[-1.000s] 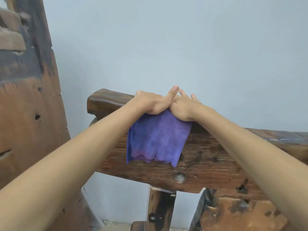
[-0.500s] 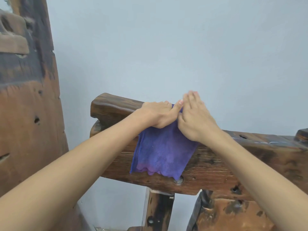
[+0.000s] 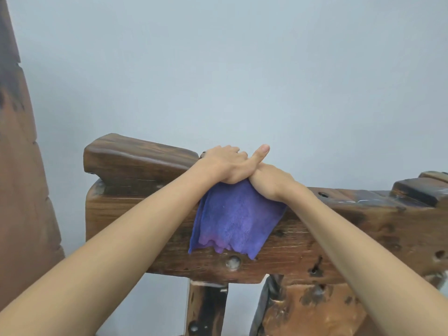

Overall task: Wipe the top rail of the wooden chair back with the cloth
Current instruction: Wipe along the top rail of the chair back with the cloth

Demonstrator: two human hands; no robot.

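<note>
Pressing the cloth [image 3: 236, 219] onto the top rail [image 3: 135, 154].
Left hand [image 3: 225, 163] overlaps right hand [image 3: 271, 183], palms flat; the draped cloth could slip off under uneven pressure.

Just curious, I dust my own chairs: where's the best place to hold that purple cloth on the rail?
Probably at its fold on the top rail, pressing down from above as both hands do. The purple cloth drapes over the rail, so its hanging front flap offers little grip.

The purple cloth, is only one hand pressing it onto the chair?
No: the left hand and the right hand both press the cloth onto the top rail.
</note>
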